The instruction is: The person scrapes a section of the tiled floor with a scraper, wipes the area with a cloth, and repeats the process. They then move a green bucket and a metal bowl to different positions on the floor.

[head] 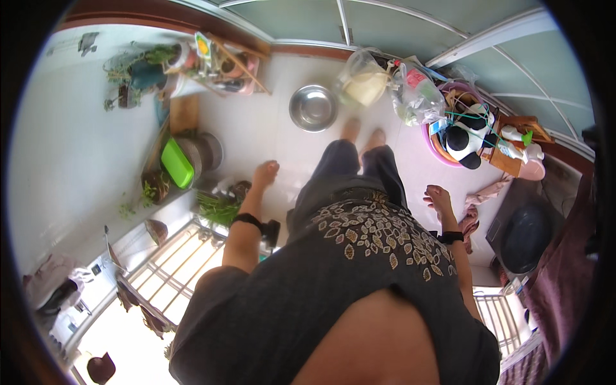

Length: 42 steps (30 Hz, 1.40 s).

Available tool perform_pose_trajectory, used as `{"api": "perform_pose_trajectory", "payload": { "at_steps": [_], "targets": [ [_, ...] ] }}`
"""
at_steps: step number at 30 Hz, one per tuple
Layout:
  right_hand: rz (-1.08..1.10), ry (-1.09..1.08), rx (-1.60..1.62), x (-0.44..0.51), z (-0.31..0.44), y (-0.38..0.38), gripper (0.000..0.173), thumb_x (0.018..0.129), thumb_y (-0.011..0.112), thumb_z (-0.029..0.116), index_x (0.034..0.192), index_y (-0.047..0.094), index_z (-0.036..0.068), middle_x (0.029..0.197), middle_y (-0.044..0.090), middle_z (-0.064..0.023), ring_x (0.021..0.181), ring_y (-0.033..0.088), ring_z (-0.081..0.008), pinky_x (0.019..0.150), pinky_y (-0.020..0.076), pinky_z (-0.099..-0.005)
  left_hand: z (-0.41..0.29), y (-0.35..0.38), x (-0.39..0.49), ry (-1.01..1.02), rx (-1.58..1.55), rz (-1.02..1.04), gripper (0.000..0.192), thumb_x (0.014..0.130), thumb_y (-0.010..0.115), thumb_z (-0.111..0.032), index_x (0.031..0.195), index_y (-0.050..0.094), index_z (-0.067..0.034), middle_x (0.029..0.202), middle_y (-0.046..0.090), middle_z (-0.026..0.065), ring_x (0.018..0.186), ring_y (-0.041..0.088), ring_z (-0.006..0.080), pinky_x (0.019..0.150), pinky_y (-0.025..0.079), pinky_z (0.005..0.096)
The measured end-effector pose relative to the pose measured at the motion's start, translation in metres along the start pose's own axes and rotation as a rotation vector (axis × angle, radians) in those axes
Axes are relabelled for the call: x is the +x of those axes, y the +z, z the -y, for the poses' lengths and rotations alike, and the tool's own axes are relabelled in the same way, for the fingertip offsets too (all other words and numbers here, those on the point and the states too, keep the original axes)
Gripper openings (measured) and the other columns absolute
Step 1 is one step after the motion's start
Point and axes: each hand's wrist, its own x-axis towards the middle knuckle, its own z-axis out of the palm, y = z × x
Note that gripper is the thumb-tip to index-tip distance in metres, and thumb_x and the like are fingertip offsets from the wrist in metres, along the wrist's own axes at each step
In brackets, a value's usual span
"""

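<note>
Both my hands hang free at my sides, each with a black band on the wrist. My left hand [266, 173], at the left of the picture, has its fingers curled in; whether it holds anything small cannot be seen. My right hand [437, 196] is loosely bent, with its fingers a little apart and nothing visible in it. On the pale floor beyond my feet sits a round stainless steel basin [313, 109]. Beside it, to the right, is a clear plastic bag [364, 82] with something cream-coloured inside, blurred. Another plastic bag [417, 98] lies next to that.
A panda plush toy [469, 134] lies on a full pink tub [429, 144] at right, near spray bottles [512, 149]. At left are a bright green plastic tray [177, 163], cut green stalks [216, 208] and potted plants [156, 187]. Glass sliding doors [399, 29] stand beyond.
</note>
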Motion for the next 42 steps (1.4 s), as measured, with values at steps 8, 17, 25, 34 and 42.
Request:
{"api": "perform_pose_trajectory", "payload": {
  "at_steps": [8, 17, 25, 34, 42],
  "targets": [
    [-0.116, 0.033, -0.022, 0.068, 0.040, -0.072, 0.034, 0.086, 0.060, 0.029, 0.112, 0.061, 0.007, 0.093, 0.067, -0.0036, 0.078, 0.066, -0.0155, 0.066, 0.0468, -0.0303, -0.001, 0.078, -0.078, -0.144, -0.067, 0.174, 0.040, 0.090, 0.061, -0.037, 0.118, 0.064, -0.008, 0.104, 0.069, 0.0174, 0.098, 0.066, 0.0307, 0.084, 0.051, 0.0393],
    [-0.100, -0.344, -0.009, 0.085, 0.176, -0.082, 0.032, 0.089, 0.062, 0.026, 0.114, 0.064, 0.005, 0.096, 0.069, -0.0055, 0.071, 0.066, -0.0148, 0.064, 0.0500, -0.0279, -0.001, 0.095, -0.022, -0.079, -0.044, 0.090, 0.046, 0.090, 0.060, -0.034, 0.121, 0.060, -0.001, 0.100, 0.070, 0.0156, 0.089, 0.068, 0.0258, 0.078, 0.052, 0.0366],
    [-1.071, -1.193, -0.182, -0.020, 0.437, -0.138, 0.043, 0.085, 0.073, 0.028, 0.122, 0.064, 0.007, 0.091, 0.068, -0.0074, 0.081, 0.061, -0.0115, 0.073, 0.0496, -0.0271, -0.148, 0.052, 0.109, 0.217, 0.088, 0.108, 0.043, 0.090, 0.056, -0.037, 0.119, 0.063, -0.005, 0.112, 0.066, 0.0176, 0.102, 0.063, 0.0356, 0.089, 0.049, 0.0411],
    [-1.172, -1.197, -0.043, -0.022, 0.449, -0.141, 0.037, 0.083, 0.075, 0.023, 0.113, 0.065, 0.004, 0.092, 0.071, -0.0053, 0.078, 0.063, -0.0115, 0.072, 0.0495, -0.0237, -0.238, 0.113, 0.221, 0.355, 0.027, 0.286, 0.039, 0.091, 0.055, -0.032, 0.117, 0.063, -0.005, 0.113, 0.066, 0.0160, 0.107, 0.061, 0.0321, 0.094, 0.046, 0.0401],
    [-0.522, -0.532, -0.511, 0.062, 0.142, 0.004, 0.057, 0.080, 0.069, 0.002, 0.133, 0.046, 0.004, 0.122, 0.056, -0.0159, 0.104, 0.060, -0.0281, 0.082, 0.0496, -0.0343, -0.217, 0.172, 0.325, 0.454, 0.373, 0.357, 0.035, 0.090, 0.059, -0.030, 0.116, 0.064, -0.007, 0.103, 0.069, 0.0139, 0.097, 0.065, 0.0331, 0.086, 0.050, 0.0412]
  ]
}}
